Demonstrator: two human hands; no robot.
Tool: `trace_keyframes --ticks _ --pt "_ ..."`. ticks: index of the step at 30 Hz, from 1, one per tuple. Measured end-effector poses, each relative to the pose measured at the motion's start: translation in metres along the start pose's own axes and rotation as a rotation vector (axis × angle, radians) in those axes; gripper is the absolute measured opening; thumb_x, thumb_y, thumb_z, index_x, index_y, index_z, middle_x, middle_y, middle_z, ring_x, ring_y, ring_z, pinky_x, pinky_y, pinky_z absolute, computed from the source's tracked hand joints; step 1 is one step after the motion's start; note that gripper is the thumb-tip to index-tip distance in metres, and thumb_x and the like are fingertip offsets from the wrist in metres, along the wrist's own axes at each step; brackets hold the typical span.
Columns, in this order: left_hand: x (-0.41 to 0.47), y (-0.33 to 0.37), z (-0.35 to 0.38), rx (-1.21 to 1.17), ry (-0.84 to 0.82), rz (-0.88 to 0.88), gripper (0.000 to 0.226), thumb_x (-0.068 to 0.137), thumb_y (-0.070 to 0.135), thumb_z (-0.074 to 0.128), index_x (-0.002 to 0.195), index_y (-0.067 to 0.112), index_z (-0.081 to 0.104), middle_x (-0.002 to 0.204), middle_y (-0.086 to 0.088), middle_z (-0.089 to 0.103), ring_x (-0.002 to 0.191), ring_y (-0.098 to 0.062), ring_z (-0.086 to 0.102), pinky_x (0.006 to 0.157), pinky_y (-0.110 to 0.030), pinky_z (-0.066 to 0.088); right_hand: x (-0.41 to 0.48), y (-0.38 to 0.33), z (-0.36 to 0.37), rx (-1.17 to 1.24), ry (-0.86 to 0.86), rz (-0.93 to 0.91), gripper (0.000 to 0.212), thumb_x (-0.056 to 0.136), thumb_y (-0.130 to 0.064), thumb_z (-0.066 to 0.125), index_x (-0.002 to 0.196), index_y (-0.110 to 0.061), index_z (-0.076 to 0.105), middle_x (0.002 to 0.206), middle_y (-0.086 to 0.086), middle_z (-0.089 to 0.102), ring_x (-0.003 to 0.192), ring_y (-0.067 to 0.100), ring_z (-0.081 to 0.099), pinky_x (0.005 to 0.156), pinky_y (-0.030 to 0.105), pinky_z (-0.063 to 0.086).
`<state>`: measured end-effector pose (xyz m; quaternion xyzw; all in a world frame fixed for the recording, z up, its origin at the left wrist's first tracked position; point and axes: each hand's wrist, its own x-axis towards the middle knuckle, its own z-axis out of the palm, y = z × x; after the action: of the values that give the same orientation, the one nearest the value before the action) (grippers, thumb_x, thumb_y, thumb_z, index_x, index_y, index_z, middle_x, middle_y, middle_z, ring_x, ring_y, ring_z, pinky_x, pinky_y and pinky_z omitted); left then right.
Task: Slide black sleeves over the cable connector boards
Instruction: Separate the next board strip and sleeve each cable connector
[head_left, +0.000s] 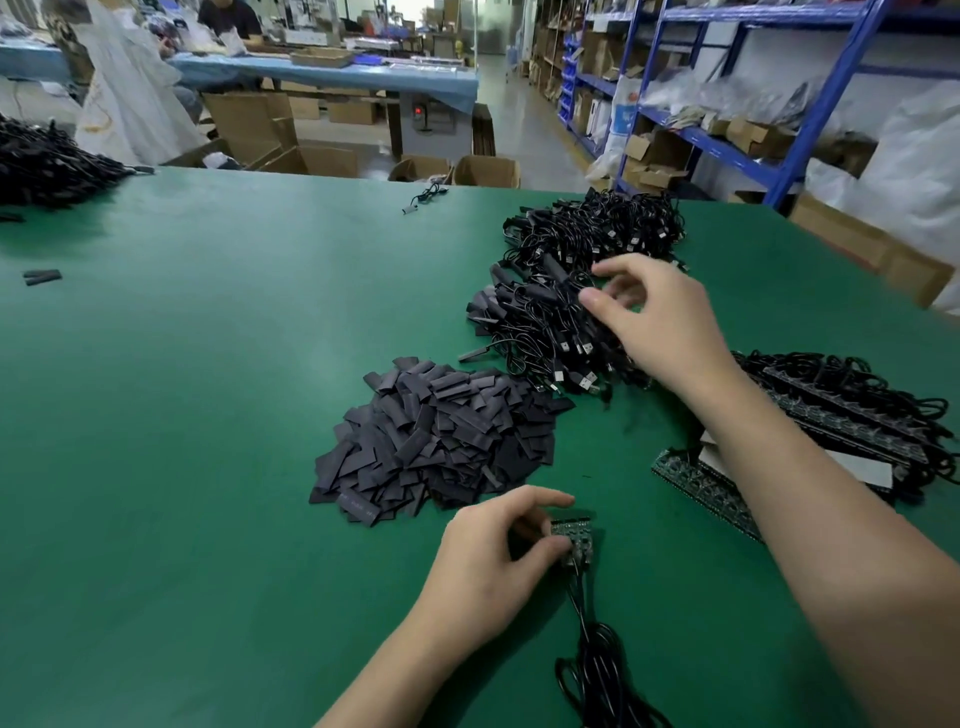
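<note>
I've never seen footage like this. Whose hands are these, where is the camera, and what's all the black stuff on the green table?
No machine here: a person works with bare hands, and the single picture comes from a camera worn on their head, looking forward and down. The left hand pinches a small connector board, whose black cable trails toward the viewer. The right hand hovers above a tangle of cables, loosely curled and apparently empty. On the green table lie a heap of flat black sleeves and, at the right, strips of boards.
</note>
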<state>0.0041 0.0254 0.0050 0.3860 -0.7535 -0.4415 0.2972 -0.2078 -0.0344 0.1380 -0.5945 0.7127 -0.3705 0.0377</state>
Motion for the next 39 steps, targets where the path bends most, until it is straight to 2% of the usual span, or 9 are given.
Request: trace_keyframes --ticks 2,6,11,13,19,26,32,36,39 --pt "0.002 0.0 -0.004 -0.147 0.029 -0.045 0.024 0.09 0.016 0.077 0.106 0.034 0.076 0.081 0.011 0.067 0.073 -0.001 0.062 0.071 -0.014 0.046 -0.007 -0.013 0.003 -0.053 -0.033 -0.016 0.035 0.096 -0.045 0.064 0.124 -0.025 0.067 0.112 -0.005 0.063 0.096 0.011 0.062 0.089 0.032 0.054" --pt "0.004 0.0 -0.009 -0.274 0.179 -0.102 0.024 0.086 0.009 0.079 0.098 0.029 0.077 0.072 0.013 0.063 0.063 -0.003 0.054 0.064 -0.014 0.043 -0.101 -0.019 0.018 -0.109 -0.152 -0.095 0.018 0.087 -0.054 0.056 0.091 -0.038 0.063 0.085 -0.021 0.06 0.075 -0.005 0.059 0.065 0.015 0.046" --pt "0.003 0.004 -0.011 -0.4 0.254 -0.113 0.019 0.084 0.013 0.082 0.097 0.026 0.077 0.075 0.004 0.072 0.066 -0.009 0.062 0.066 -0.021 0.052 -0.178 -0.007 0.04 -0.099 -0.275 0.047 0.04 0.075 -0.074 0.056 0.107 -0.05 0.055 0.094 -0.037 0.057 0.087 -0.014 0.058 0.071 0.02 0.053" --pt "0.001 0.007 -0.011 -0.443 0.19 -0.103 0.018 0.086 0.014 0.082 0.1 0.025 0.079 0.083 0.001 0.077 0.075 -0.013 0.069 0.074 -0.025 0.057 -0.179 -0.004 0.046 -0.024 -0.195 0.126 0.031 0.077 -0.062 0.072 0.098 -0.044 0.059 0.086 -0.03 0.062 0.083 -0.009 0.061 0.069 0.023 0.054" --pt "0.0 0.009 -0.012 -0.349 0.2 0.006 0.021 0.091 0.016 0.077 0.108 0.028 0.077 0.103 0.006 0.077 0.097 -0.014 0.072 0.083 -0.03 0.057 -0.161 0.004 0.035 0.665 -0.244 0.489 0.009 0.094 -0.01 0.072 0.1 -0.016 0.074 0.092 0.002 0.08 0.078 0.02 0.077 0.071 0.032 0.061" --pt "-0.001 0.013 -0.011 -0.902 -0.167 -0.112 0.05 0.093 0.06 0.051 0.105 0.02 0.078 0.095 -0.008 0.073 0.072 -0.019 0.068 0.06 -0.026 0.053 -0.153 0.007 -0.016 1.479 -0.472 0.652 0.048 0.061 -0.019 0.099 0.098 -0.001 0.076 0.081 0.012 0.071 0.059 0.016 0.068 0.052 0.024 0.058" --pt "-0.003 0.013 -0.012 -0.709 -0.212 -0.14 0.039 0.101 0.044 0.054 0.111 0.012 0.073 0.095 -0.009 0.074 0.073 -0.024 0.071 0.063 -0.028 0.056 -0.157 0.022 0.014 1.255 -0.449 0.798 0.028 0.083 -0.014 0.067 0.107 0.001 0.062 0.081 0.015 0.073 0.062 0.019 0.071 0.052 0.026 0.059" --pt "-0.002 0.01 -0.009 -0.441 -0.083 -0.111 0.018 0.104 0.023 0.058 0.11 0.015 0.073 0.086 -0.001 0.076 0.074 -0.012 0.069 0.062 -0.026 0.053 -0.158 0.034 0.029 0.899 -0.459 0.614 0.021 0.09 -0.015 0.071 0.106 -0.002 0.067 0.101 0.011 0.079 0.092 0.024 0.076 0.078 0.031 0.062" --pt "0.001 0.007 -0.011 -0.37 -0.037 -0.098 0.011 0.098 0.024 0.067 0.102 0.017 0.075 0.084 -0.008 0.072 0.076 -0.014 0.066 0.063 -0.026 0.05 -0.154 0.037 0.031 0.724 -0.524 0.474 0.006 0.095 -0.017 0.072 0.094 -0.022 0.075 0.092 -0.002 0.079 0.075 0.007 0.066 0.068 0.02 0.051"
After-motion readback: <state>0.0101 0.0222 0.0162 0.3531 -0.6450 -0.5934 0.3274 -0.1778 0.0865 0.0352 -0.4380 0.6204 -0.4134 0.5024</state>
